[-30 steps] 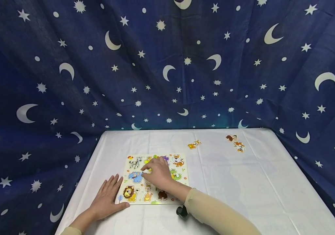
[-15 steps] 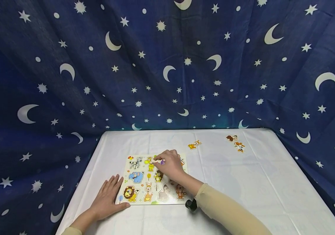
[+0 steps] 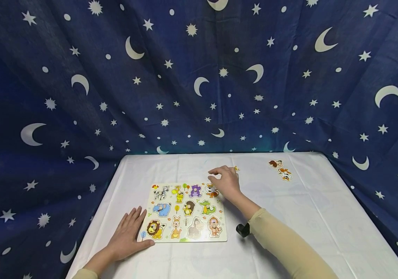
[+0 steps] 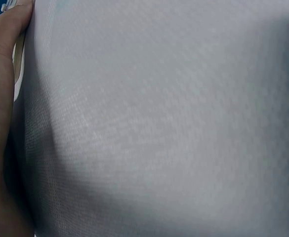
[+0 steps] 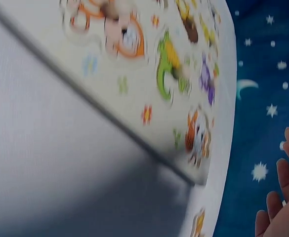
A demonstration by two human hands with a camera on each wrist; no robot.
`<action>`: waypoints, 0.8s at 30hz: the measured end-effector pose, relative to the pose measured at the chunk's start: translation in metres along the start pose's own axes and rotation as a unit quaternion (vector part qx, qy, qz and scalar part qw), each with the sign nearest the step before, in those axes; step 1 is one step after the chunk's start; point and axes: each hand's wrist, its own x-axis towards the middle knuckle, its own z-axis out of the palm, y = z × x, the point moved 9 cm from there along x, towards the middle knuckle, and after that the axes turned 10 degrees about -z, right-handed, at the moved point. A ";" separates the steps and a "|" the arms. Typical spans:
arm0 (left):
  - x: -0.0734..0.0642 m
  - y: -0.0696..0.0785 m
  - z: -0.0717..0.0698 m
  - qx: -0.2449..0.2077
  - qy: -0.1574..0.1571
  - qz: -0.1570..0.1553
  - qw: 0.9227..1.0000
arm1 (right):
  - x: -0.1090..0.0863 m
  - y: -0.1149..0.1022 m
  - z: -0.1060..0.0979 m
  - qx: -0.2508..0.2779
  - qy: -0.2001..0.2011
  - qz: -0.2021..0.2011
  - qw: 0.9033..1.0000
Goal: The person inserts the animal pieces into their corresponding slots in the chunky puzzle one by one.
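Observation:
A white animal puzzle board lies on the table, with a zebra, elephant, crocodile, lion and other animals on it. My left hand rests flat with spread fingers at the board's left edge, its thumb by the front corner. Over the far right corner, near the tiger picture, hovers my right hand. Its thumb and fingers are bent and apart, holding nothing visible. Behind it a loose kangaroo piece is mostly hidden. In the right wrist view the fingers show at the right edge.
Two more loose pieces lie at the back right, a brown ape and a tiger. White cloth covers the table. A dark blue curtain with moons and stars hangs behind. A black device sits at the right wrist.
My right hand has moved from over the board's middle, right and away, to its far right corner, uncovering the hedgehog, hippo and crocodile. The left hand has stayed put.

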 end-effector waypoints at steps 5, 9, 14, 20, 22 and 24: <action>0.000 0.000 0.000 -0.001 0.009 0.004 1.000 | 0.004 0.022 -0.015 -0.022 0.016 0.023 0.999; -0.001 0.000 -0.001 0.005 0.033 0.020 0.999 | 0.006 0.042 -0.024 -0.035 0.024 0.042 0.998; -0.001 0.001 -0.001 0.008 0.033 0.020 0.999 | 0.006 0.065 -0.035 -0.040 0.026 0.065 0.997; 0.000 0.001 0.000 0.003 0.008 0.005 1.000 | 0.005 0.089 -0.047 -0.051 0.029 0.106 0.993; 0.000 0.001 0.000 0.003 0.003 0.002 1.000 | 0.005 0.096 -0.049 -0.053 0.033 0.121 0.991; 0.000 0.001 0.000 0.004 0.001 0.001 1.000 | 0.004 0.102 -0.050 -0.058 0.038 0.133 0.989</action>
